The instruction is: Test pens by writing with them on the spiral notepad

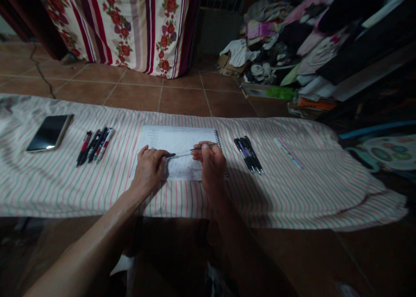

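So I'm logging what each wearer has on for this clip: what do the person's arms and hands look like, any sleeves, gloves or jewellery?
Both forearms are bare right down to the bottom edge of the picture; no sleeve shows. The left hand and right hand wear no gloves. No ring, watch or bracelet can be seen, though the light is dim and the fingers are small in the view.

Bare striped cloth lies open around the notebook; pen clusters flank it.

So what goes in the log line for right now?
left hand: holds pen | right hand: holds pen refill | both over notebook
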Action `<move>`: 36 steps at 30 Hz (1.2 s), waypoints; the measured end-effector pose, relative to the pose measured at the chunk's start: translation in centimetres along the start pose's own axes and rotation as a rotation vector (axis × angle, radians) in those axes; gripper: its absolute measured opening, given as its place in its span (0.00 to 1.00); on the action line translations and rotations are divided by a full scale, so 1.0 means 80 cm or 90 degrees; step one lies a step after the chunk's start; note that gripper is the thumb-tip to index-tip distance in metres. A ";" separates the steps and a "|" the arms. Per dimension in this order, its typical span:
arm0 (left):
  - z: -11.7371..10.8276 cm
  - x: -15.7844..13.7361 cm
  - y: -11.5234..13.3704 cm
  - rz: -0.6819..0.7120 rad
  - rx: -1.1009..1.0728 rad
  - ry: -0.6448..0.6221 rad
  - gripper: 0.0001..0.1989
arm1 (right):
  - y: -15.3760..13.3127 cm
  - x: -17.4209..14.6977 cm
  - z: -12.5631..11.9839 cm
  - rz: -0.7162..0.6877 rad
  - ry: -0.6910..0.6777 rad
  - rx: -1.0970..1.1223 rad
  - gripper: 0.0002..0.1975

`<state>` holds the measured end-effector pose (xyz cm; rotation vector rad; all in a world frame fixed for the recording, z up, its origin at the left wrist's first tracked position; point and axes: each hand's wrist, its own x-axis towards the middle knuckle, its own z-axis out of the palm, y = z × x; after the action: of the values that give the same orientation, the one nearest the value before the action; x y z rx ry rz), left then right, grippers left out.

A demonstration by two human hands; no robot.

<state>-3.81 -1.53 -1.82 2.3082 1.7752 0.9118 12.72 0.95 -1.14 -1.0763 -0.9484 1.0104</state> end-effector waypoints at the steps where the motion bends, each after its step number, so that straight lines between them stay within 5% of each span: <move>1: 0.000 0.000 0.000 0.000 -0.001 0.002 0.11 | 0.000 0.000 0.000 -0.002 -0.001 0.001 0.08; 26: 0.000 0.002 0.007 -0.013 -0.044 -0.017 0.12 | 0.003 -0.005 0.003 -0.021 -0.067 -0.082 0.10; 36: 0.007 0.003 0.016 -0.023 -0.115 0.002 0.12 | 0.008 -0.017 0.008 -0.045 -0.200 -0.198 0.12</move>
<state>-2.39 -1.61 -1.63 2.1571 1.6551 1.0244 11.69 -0.07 -1.79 -1.1487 -1.4250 1.0126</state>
